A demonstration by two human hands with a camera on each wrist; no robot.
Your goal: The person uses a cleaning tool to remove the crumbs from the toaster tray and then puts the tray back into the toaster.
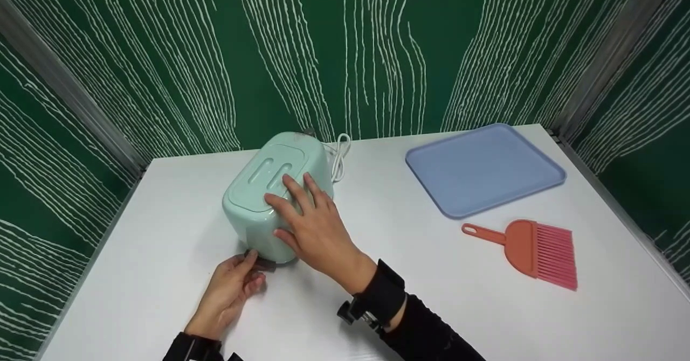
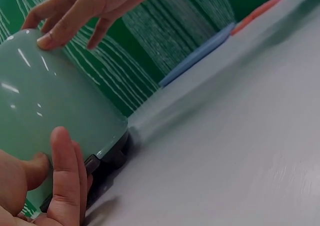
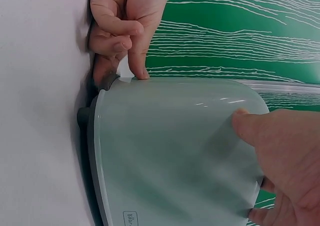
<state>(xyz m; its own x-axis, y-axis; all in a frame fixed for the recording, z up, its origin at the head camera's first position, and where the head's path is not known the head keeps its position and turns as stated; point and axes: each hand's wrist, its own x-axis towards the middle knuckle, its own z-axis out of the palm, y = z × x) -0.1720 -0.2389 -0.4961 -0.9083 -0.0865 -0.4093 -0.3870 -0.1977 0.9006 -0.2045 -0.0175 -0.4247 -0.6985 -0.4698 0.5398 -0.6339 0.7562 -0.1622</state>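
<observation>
A mint-green toaster [image 1: 250,229] with a lid over its top stands on the white table, left of centre. My left hand [image 1: 229,291] is at its near end, low down, with thumb and fingers about a dark tab [image 2: 93,163] that juts from the base. In the right wrist view, the left thumb tip touches the toaster's end. My right hand [image 1: 323,231] rests on the toaster with fingers spread over the lid [image 1: 245,188] and the thumb against the side wall. The toaster's far side is hidden from the head view.
A white power cord [image 1: 338,161] lies bundled behind the toaster. To the right are a blue tray [image 1: 485,169] and, in front of it, an orange brush [image 1: 520,248] with pink bristles. Green walls with white lines [image 1: 377,54] enclose the table.
</observation>
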